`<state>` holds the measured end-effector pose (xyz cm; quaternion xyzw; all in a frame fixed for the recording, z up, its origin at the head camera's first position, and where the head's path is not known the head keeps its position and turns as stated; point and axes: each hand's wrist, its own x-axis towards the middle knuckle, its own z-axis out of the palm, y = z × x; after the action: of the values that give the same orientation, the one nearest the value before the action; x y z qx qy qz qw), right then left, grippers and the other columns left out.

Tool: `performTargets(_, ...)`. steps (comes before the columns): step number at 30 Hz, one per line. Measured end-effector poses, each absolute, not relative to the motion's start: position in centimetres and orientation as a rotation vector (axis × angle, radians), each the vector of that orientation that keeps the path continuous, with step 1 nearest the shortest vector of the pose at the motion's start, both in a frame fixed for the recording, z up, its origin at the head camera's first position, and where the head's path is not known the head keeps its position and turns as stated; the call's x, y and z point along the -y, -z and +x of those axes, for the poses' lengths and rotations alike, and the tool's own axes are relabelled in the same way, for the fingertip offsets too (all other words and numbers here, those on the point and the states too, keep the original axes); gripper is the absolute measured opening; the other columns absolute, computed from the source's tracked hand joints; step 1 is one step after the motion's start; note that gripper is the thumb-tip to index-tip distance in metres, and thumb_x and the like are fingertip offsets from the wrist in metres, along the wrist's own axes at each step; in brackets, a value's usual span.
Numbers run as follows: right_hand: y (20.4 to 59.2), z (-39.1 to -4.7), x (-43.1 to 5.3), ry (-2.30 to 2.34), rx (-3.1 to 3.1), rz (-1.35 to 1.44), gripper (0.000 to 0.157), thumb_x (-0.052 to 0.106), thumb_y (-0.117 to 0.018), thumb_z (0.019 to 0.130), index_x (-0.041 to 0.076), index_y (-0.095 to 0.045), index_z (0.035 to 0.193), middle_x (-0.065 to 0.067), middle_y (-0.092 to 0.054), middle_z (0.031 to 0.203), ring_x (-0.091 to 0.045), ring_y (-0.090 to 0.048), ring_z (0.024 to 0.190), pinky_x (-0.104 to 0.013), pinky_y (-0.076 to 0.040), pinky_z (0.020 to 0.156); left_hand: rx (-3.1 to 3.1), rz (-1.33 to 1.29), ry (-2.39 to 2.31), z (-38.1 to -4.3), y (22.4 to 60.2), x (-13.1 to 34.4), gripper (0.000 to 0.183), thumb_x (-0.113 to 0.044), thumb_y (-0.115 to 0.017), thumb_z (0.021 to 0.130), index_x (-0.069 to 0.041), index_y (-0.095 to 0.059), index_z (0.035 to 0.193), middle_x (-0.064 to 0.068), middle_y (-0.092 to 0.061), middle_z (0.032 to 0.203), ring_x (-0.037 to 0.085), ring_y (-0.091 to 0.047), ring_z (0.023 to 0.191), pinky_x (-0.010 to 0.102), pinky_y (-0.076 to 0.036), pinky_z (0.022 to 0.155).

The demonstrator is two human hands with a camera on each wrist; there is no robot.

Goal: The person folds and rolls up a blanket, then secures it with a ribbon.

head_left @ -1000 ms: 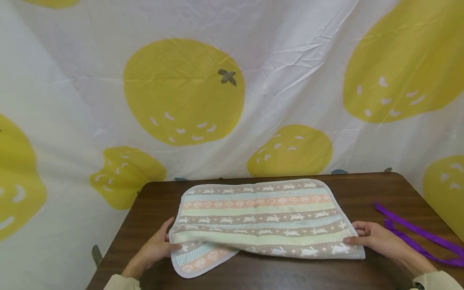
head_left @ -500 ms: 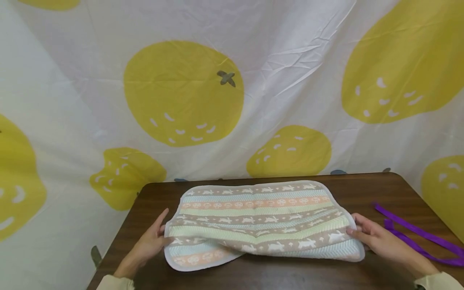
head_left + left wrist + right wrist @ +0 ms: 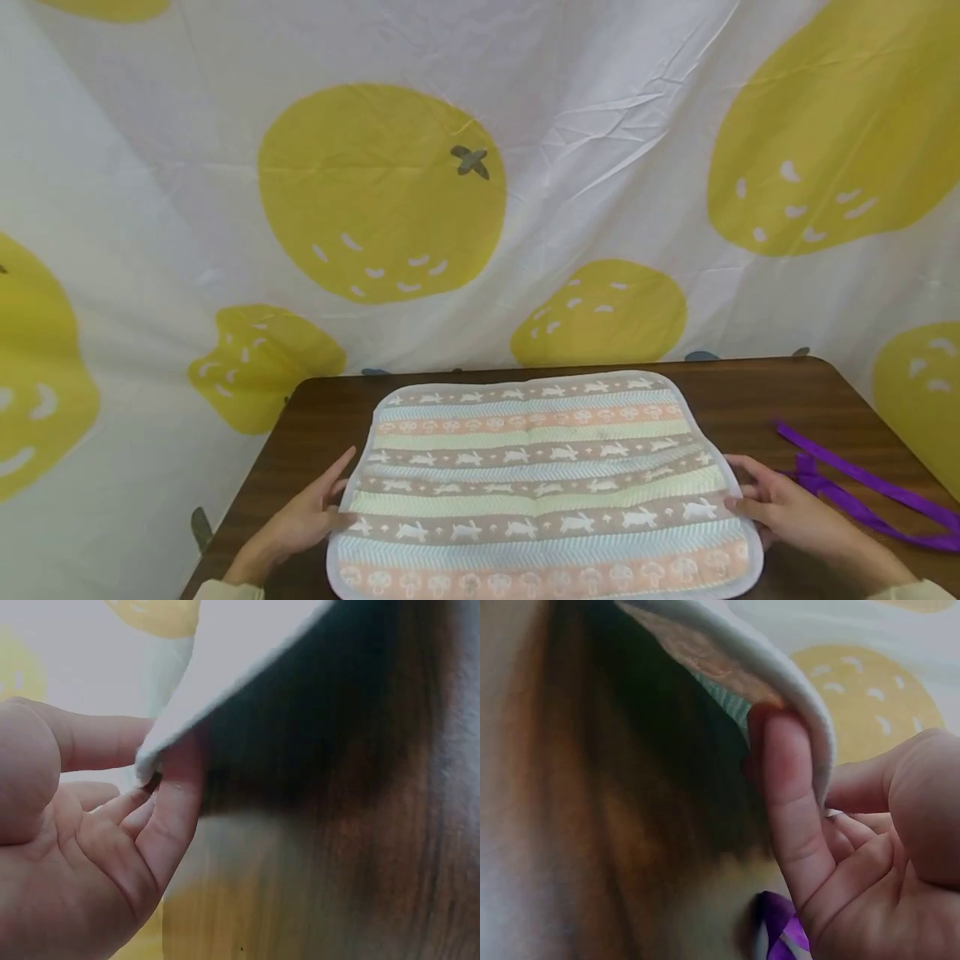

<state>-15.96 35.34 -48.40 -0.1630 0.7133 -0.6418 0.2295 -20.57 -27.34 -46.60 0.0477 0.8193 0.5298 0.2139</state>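
Observation:
A padded cloth (image 3: pixel 525 483) with pastel stripes, white rabbits, mushrooms and a pale grey border spreads over the middle of the table in the head view. My left hand (image 3: pixel 303 521) pinches its left border between thumb and fingers. On the other side my right hand (image 3: pixel 783 508) pinches the right border the same way. Both wrist views show the near part raised off the table: the left hand (image 3: pixel 112 817) has the edge between thumb and forefinger, and the right hand (image 3: pixel 840 840) has fingers under the cloth. The cloth's nearest edge runs partly out of the head view.
A purple ribbon (image 3: pixel 862 475) lies loosely on the right side of the dark wooden table (image 3: pixel 750 400). Behind the table hangs a white curtain (image 3: pixel 570 208) printed with large yellow fruit, and it also covers the left side.
The near part of the cloth, folded under before, has unfolded toward me, so more stripes show. Both hands keep hold of the side borders, and the left hand has shifted slightly left.

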Motion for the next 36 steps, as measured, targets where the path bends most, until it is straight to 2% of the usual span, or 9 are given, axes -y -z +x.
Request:
performTargets(3,48.7,-15.5,-35.4,1.75,-1.976,-0.545,0.073,0.003,-0.043,0.097,0.044,-0.007,0.145,-0.021,-0.064,0.111,-0.038,-0.067,0.078,-0.052,-0.051,0.058,-2.3,0.125,-1.429,-20.3,46.7,27.3,0.098,-0.006,-0.069,0.079,-0.024,-0.005,0.151,0.034,-0.025,0.143,0.027,-0.064,0.091,0.041,-0.053,0.074)
performTargets(6,48.8,-15.2,-35.5,1.706,-2.011,-0.574,0.076,0.002,-0.043,0.097,0.027,0.004,0.15,-0.028,-0.061,0.112,-0.037,-0.067,0.078,-0.05,-0.052,0.057,-2.324,0.139,-1.392,-20.2,46.8,27.4,0.1,-0.009,-0.072,0.078,-0.024,-0.005,0.151,0.034,-0.025,0.143,0.027,-0.064,0.086,0.041,-0.053,0.072)
performTargets(8,48.8,-15.1,-35.6,1.686,-2.015,-0.569,0.072,0.002,-0.044,0.097,0.021,0.0,0.151,-0.032,-0.058,0.113,-0.036,-0.067,0.079,-0.049,-0.052,0.057,-2.353,0.148,-1.354,-20.1,46.8,27.4,0.1,-0.011,-0.072,0.078,-0.022,-0.005,0.151,0.034,-0.027,0.142,0.026,-0.064,0.08,0.039,-0.053,0.069)
performTargets(13,48.9,-15.1,-35.8,1.673,-1.997,-0.563,0.068,0.002,-0.045,0.096,0.042,-0.02,0.145,-0.033,-0.058,0.111,-0.036,-0.067,0.079,-0.05,-0.052,0.058,-2.388,0.188,-1.307,-20.0,46.8,27.5,0.098,-0.016,-0.073,0.079,-0.017,-0.007,0.151,0.033,-0.032,0.14,0.024,-0.063,0.072,0.039,-0.053,0.062)
performTargets(18,48.2,-15.2,-35.3,1.428,-2.341,-0.443,0.062,0.016,-0.052,0.096,0.008,-0.02,0.148,-0.016,-0.064,0.081,-0.02,-0.06,0.053,-0.039,-0.051,0.046,-2.535,0.194,-1.122,-20.2,46.6,27.1,0.079,-0.029,-0.069,0.083,-0.01,-0.025,0.147,0.021,-0.054,0.124,0.021,-0.063,0.076,0.04,-0.052,0.065)
performTargets(20,47.7,-15.3,-34.9,1.288,-2.499,-0.381,0.063,0.021,-0.054,0.095,-0.007,-0.023,0.142,-0.009,-0.062,0.074,-0.014,-0.054,0.046,-0.035,-0.048,0.043,-2.61,0.203,-1.047,-20.2,46.4,26.7,0.069,-0.031,-0.067,0.085,-0.009,-0.034,0.143,0.015,-0.056,0.123,0.025,-0.062,0.092,0.046,-0.051,0.077)
performTargets(26,46.9,-15.9,-32.6,0.973,-2.919,-0.413,0.05,0.021,-0.061,0.091,-0.004,-0.045,0.131,-0.003,-0.063,0.089,-0.009,-0.056,0.07,-0.028,-0.047,0.057,-2.741,0.381,-0.938,-19.9,45.5,24.4,0.053,-0.025,-0.063,0.088,-0.001,-0.048,0.132,0.021,-0.047,0.135,0.041,-0.04,0.126,0.058,-0.031,0.101)
performTargets(30,47.1,-16.4,-30.9,0.916,-3.015,-0.557,0.047,0.023,-0.063,0.089,-0.001,-0.05,0.129,-0.018,-0.058,0.116,-0.033,-0.058,0.101,-0.047,-0.049,0.079,-2.711,0.528,-0.869,-19.7,45.8,23.0,0.057,-0.024,-0.062,0.089,0.002,-0.042,0.136,0.028,-0.037,0.14,0.046,-0.029,0.132,0.061,-0.023,0.103)
performTargets(36,48.4,-16.5,-29.7,0.918,-2.856,-0.64,0.067,0.041,-0.06,0.088,0.001,-0.041,0.138,-0.036,-0.027,0.142,-0.058,-0.026,0.125,-0.071,-0.029,0.089,-2.67,0.508,-0.717,-19.6,46.9,21.9,0.071,-0.039,-0.061,0.088,-0.003,-0.034,0.143,0.035,-0.018,0.146,0.051,-0.014,0.135,0.069,-0.014,0.101)
